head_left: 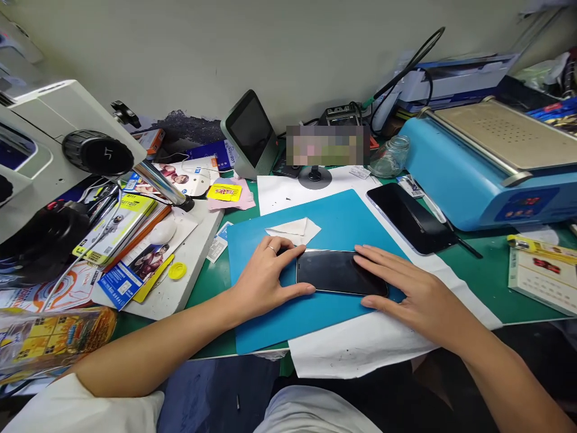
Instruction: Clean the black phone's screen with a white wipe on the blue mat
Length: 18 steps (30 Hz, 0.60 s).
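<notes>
A dark smartphone [336,273] lies lengthwise on the blue mat [270,322], screen up. My left hand [268,270] grips its left end, thumb on the near edge and fingers at the far edge. Around the right end is my right hand [401,288], its fingers over the far corner and screen and its thumb by the near edge. Just beyond the phone rests a folded white tissue [295,230]. White paper [347,343] shows under the mat.
A second dark phone [408,216] lies to the right, near a blue heated-plate machine [469,180]. A microscope stand [97,150] rises on the left beside stacked boxes [119,225]. At the back stand a small screen device [250,132] and a glass jar [391,157].
</notes>
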Motion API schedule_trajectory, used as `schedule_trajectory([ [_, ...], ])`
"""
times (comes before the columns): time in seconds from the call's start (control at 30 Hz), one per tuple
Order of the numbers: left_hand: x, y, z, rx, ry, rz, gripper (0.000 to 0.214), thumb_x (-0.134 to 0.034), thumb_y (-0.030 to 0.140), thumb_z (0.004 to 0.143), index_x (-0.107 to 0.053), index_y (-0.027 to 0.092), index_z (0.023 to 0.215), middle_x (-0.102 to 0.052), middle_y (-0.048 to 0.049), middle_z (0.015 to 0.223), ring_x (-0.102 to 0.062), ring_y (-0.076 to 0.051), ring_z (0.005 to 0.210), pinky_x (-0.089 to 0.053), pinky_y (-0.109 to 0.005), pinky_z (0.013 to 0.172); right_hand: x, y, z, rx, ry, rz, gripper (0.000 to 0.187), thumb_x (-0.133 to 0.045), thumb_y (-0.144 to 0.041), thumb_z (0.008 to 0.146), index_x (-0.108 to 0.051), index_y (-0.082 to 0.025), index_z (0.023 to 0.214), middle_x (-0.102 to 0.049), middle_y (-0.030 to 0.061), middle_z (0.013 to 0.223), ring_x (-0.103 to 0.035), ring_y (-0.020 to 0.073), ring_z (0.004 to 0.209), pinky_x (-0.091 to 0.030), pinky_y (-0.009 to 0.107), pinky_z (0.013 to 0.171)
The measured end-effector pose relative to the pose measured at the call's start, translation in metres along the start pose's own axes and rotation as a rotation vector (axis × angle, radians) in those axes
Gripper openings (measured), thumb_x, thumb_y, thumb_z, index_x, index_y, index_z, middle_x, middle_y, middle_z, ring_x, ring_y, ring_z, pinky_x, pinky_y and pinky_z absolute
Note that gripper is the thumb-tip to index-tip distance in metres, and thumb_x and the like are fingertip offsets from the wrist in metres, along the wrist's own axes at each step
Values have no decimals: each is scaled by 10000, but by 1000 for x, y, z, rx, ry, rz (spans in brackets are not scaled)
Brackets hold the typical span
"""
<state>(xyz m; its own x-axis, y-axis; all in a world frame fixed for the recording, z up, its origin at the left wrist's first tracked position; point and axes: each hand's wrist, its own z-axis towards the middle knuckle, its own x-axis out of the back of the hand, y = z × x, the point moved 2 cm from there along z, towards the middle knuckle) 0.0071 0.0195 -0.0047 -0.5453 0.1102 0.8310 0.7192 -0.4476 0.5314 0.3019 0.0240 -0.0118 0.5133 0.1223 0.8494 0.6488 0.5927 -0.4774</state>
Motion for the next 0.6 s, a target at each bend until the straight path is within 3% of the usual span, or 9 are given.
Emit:
schedule_trajectory([
  [0.13, 0, 0, 0, 7, -9, -7, 679, -764, 564, 859, -565, 246, 1425, -580, -99, 1251, -511, -314, 1198, -497, -485, 1021, 3, 0, -3, -193, 16, 61, 997, -694, -618, 847, -138, -360, 1634, -417, 70, 1620, -486, 343, 1415, -507, 504, 1097],
  [0.23, -1, 0, -1, 8, -14, -3, 669, -749, 573, 868, -564, 253, 1425, -571, -99, 1259, -506, -316, 1204, -496, -494, 1026, 5, -1, -3, -235, 43, 81, 1117, -689, -693, 807, -8, -376, 1634, -422, 81, 1618, -473, 358, 1424, -487, 543, 1103],
  [0.43, -1, -1, -2, 5, -20, -3, 651, -734, 568, 884, -554, 274, 1437, -569, -94, 1259, -502, -313, 1194, -501, -500, 1026, 3, -2, -5, -193, 37, 40, 1087, -638, -728, 823, -20, -352, 1635, -477, 102, 1576, -479, 357, 1420, -472, 525, 1117],
  [0.6, -1, 0, -2, 16, -36, -5, 678, -730, 587, 878, -545, 260, 1442, -566, -101, 1270, -496, -319, 1202, -501, -500, 1023, 2, -1, -5, -200, 24, -20, 980, -653, -718, 819, -195, -346, 1601, -495, 87, 1560, -520, 334, 1388, -512, 471, 1083],
])
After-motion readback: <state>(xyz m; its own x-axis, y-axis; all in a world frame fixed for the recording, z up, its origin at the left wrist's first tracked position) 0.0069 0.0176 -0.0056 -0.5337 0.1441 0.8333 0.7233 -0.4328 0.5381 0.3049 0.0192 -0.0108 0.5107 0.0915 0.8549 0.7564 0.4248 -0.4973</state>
